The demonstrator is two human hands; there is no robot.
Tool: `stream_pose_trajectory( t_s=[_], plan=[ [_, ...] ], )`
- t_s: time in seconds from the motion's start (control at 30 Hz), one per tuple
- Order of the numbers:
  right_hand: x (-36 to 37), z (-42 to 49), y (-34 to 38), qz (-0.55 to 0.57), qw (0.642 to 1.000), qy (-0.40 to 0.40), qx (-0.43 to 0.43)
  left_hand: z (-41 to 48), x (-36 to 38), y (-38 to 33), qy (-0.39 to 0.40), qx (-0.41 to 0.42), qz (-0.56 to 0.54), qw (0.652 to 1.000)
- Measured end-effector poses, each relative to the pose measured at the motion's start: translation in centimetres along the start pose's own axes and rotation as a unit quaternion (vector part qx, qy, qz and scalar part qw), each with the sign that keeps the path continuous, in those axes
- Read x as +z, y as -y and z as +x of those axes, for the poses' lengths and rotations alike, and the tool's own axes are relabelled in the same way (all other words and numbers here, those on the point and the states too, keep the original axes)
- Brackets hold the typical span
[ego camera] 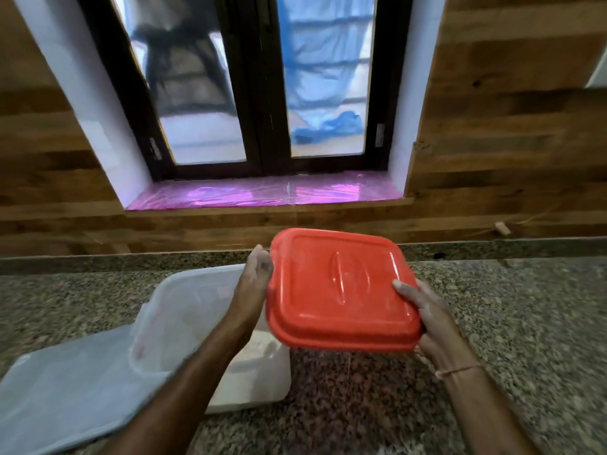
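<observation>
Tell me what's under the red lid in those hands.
Speckled granite counter shows below the red lid, with the translucent tub at its left. The lid covers the tub's far right corner.

Glossy red plastic lid (341, 290); translucent plastic tub (184, 310); speckled polished granite counter (525, 307).

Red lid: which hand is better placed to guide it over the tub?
Left, probably: the left hand grips the red lid on the edge nearest the tub; the right hand holds the far edge.
</observation>
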State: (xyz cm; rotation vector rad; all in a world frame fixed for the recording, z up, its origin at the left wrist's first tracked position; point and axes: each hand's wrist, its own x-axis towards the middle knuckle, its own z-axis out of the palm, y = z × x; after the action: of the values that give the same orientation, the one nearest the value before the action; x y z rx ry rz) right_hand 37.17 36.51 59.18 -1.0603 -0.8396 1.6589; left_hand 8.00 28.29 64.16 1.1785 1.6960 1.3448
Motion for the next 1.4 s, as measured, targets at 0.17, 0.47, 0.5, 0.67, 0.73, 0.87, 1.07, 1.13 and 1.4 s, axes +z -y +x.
stream_pose_trajectory(
  t_s=[0.17,0.47,0.5,0.67,0.73,0.87,1.07,1.13,1.4],
  plan=[
    [9.7,-2.1,-0.2,-0.077,0.995,0.007,-0.058,0.5,-7.7,-0.2,-0.091,-0.015,-0.012,0.996],
    [20.4,-2.6,-8.2,-0.299,0.952,-0.015,-0.065,-0.7,-18.9,6.8,-0.141,-0.117,0.017,0.983],
    [20.7,-2.6,-8.8,-0.304,0.950,-0.020,-0.060,-0.6,-19.3,7.6,-0.131,-0.132,0.007,0.983],
    [20.8,-2.2,-10.7,-0.379,0.920,-0.063,-0.083,0.9,-20.1,10.5,-0.097,-0.178,-0.005,0.979],
    [20.0,-1.3,-11.5,-0.395,0.913,-0.074,-0.079,1.2,-20.1,10.4,-0.091,-0.175,-0.015,0.980],
    [21.2,-2.8,-10.5,-0.374,0.923,-0.068,-0.054,1.9,-20.3,11.0,-0.072,-0.178,0.005,0.981],
    [21.5,-4.1,-10.4,-0.337,0.939,-0.071,-0.025,1.7,-20.5,11.8,-0.054,-0.176,0.055,0.981],
    [21.2,-4.8,-11.1,-0.323,0.943,-0.077,-0.027,1.8,-20.8,12.8,-0.050,-0.176,0.052,0.982],
    [19.7,-4.7,-12.0,-0.250,0.959,-0.135,0.008,0.2,-22.6,10.6,0.024,-0.267,-0.032,0.963]
  ],
)
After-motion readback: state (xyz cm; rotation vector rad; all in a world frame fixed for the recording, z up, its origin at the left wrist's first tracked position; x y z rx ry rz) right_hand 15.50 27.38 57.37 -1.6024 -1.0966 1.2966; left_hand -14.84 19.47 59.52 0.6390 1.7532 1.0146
